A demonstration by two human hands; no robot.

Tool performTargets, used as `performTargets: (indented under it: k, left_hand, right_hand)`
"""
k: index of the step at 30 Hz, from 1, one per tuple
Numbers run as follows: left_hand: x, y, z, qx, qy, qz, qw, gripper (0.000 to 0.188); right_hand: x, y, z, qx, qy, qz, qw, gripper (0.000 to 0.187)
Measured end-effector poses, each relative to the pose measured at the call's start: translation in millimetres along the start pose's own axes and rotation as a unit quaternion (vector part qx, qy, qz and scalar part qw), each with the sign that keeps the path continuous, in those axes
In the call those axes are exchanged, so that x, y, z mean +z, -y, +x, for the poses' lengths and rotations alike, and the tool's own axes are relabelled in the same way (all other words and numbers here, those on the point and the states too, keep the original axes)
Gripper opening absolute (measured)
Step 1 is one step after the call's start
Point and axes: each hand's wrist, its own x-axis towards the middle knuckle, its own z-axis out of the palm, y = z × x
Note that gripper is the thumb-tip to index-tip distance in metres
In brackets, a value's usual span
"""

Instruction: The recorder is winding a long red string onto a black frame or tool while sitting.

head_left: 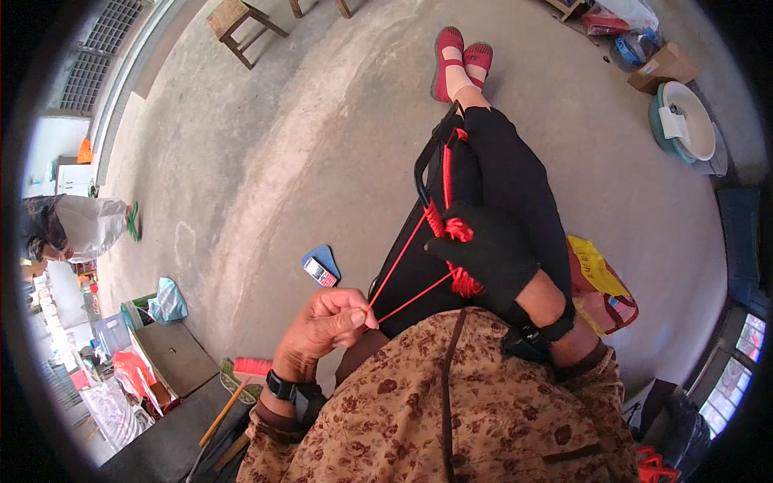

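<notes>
My left hand [330, 322] is bare and pinches two strands of thin red cord [403, 278] between thumb and fingers. The strands run up and right to a knotted red wrap [459, 233] on a black strap [427, 157] that lies along my lap. My right hand [487, 253], in a black glove, grips the strap at the red knots. More red cord [448, 173] runs along the strap toward my knees. I sit with legs in black trousers [515, 173] stretched out and red shoes [460, 56] on the concrete floor.
A small blue pouch with a phone [321, 267] lies on the floor left of my lap. A yellow and red bag [600, 290] sits at my right. Another person [76, 227] sits at far left. A wooden stool [240, 22], basin [684, 121] and cardboard box [664, 66] stand farther off.
</notes>
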Motion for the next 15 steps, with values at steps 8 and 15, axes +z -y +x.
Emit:
performTargets:
  k: [8, 15]
  left_hand:
    - [33.8, -50.2, 71.4, 0.239, 0.073, -0.061, 0.966, 0.029]
    - [28.5, -28.7, 132.5, 0.137, -0.034, 0.149, 0.979, 0.029]
  right_hand:
    - [-40.2, -25.0, 19.2, -0.097, -0.170, 0.090, 0.976, 0.035]
    - [-23.1, -6.9, 43.9, -0.094, -0.102, 0.083, 0.987, 0.027]
